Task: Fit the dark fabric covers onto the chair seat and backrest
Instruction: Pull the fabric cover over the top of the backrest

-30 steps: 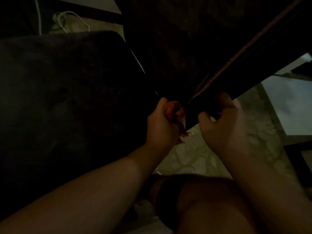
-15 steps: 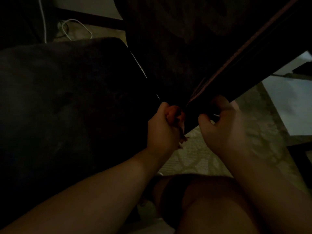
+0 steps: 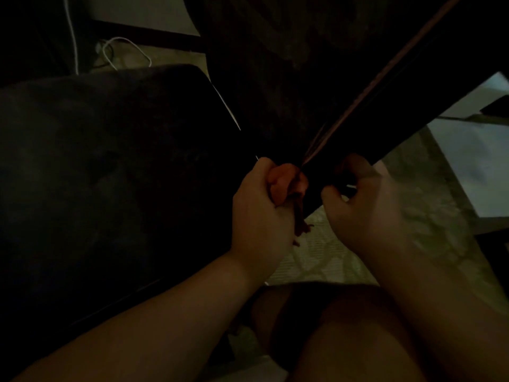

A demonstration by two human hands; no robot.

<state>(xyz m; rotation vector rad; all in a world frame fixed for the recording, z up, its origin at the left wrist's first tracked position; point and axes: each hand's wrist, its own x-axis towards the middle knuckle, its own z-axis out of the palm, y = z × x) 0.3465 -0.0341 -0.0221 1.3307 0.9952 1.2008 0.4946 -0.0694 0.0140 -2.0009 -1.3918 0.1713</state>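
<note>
Head view, very dim: both hands meet near centre frame, at the lower corner of a dark cover point(image 3: 275, 86) that hangs from 12 o'clock down to the middle. Left hand point(image 3: 261, 208) is curled into a fist, gripping a bunched reddish edge of the cover between thumb and fingers, with a frayed bit sticking out below the fist. Right hand point(image 3: 366, 210), just beside it at 3 o'clock from the left, has its fingers curled under the cover's lower edge and pinches the fabric there. A ribbed seam point(image 3: 385, 92) runs from the hands up toward 1 o'clock. A dark seat point(image 3: 110, 175) fills the 9 o'clock side (its details are lost in shadow). Pale patterned floor point(image 3: 316, 257) shows below the hands, a white cable point(image 3: 126, 51) lies at 11 o'clock, and a knee point(image 3: 344, 340) sits at 6 o'clock.
</note>
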